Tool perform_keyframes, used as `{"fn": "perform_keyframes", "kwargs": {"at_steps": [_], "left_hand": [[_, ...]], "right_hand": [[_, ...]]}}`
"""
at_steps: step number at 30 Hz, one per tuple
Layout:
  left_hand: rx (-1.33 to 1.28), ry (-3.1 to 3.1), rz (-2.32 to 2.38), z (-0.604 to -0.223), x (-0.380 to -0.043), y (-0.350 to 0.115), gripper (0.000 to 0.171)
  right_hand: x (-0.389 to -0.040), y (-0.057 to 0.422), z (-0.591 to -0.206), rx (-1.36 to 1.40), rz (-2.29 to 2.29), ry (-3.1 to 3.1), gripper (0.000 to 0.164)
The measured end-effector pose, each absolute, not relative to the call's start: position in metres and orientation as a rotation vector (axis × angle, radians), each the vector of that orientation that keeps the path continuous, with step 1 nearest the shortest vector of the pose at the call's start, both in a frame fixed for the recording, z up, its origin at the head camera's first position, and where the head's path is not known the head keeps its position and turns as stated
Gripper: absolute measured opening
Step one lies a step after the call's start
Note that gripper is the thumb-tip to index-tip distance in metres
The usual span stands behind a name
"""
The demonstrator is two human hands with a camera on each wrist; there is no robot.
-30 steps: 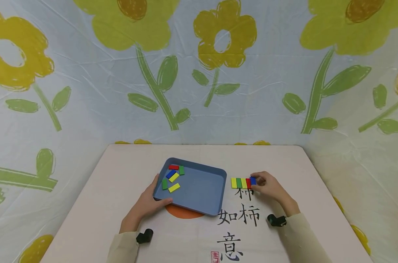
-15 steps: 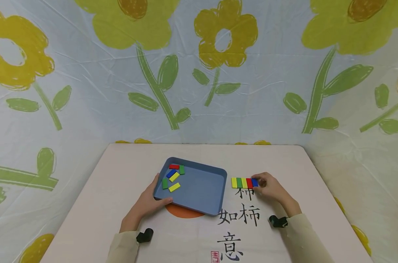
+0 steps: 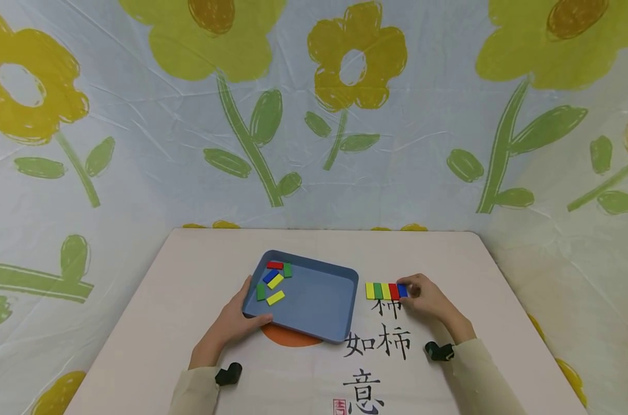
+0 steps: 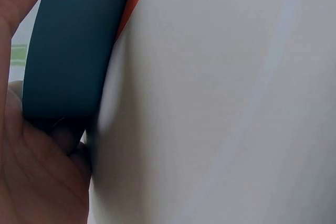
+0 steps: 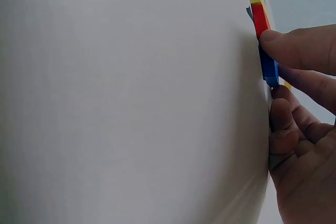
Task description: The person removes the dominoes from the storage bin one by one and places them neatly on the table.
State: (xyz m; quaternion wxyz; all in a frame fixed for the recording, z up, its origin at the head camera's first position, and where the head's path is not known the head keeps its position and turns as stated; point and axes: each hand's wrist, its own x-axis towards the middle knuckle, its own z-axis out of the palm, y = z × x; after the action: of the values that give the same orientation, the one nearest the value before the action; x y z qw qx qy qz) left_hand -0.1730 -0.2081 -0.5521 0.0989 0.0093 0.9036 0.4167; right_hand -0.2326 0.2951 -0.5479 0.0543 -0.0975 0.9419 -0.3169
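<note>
My left hand (image 3: 231, 320) grips the near left corner of a blue-grey tray (image 3: 314, 297), thumb over the front rim. In the left wrist view the tray's dark side wall (image 4: 68, 51) lies between thumb and fingers. To the tray's right is a row of small flat blocks: yellow (image 3: 370, 291), green (image 3: 378, 291), yellow (image 3: 386, 291), red (image 3: 394, 291) and blue (image 3: 403, 290). With thumb and forefinger my right hand (image 3: 430, 297) pinches the blue block at the row's right end. In the right wrist view the thumb tip overlaps the joint between red and blue.
Several loose blocks lie at the tray's left side, among them a red block (image 3: 275, 266) and a green block (image 3: 261, 291). The table mat (image 3: 314, 386) carries black brush characters and an orange print partly under the tray. A flowered cloth (image 3: 376, 190) stands behind.
The blue block has shifted slightly right and toward me, from partly over the red block to level beside it. My right hand has moved with it. The left hand and tray stay put.
</note>
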Motion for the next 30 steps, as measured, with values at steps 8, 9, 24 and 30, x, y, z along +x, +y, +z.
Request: {"fn": "perform_keyframes", "kwargs": {"at_steps": [8,9,24,30], "left_hand": [[0.034,2.670,1.234,-0.553,-0.173,-0.208,0.121],[0.032,2.669,1.234,-0.553,-0.173,-0.208,0.121],[0.052,2.679,1.230,-0.553,-0.174,-0.208,0.122],[0.045,2.667,1.240,-0.554,-0.173,-0.208,0.122]], "right_hand": [[-0.231,0.295,-0.549,-0.316,-0.981,2.857,0.045],[-0.231,0.295,-0.549,-0.319,-0.985,2.856,0.044],[-0.236,0.298,-0.532,-0.266,-1.042,2.795,0.051],[-0.248,0.287,-0.516,-0.269,-1.098,2.762,0.059]]}}
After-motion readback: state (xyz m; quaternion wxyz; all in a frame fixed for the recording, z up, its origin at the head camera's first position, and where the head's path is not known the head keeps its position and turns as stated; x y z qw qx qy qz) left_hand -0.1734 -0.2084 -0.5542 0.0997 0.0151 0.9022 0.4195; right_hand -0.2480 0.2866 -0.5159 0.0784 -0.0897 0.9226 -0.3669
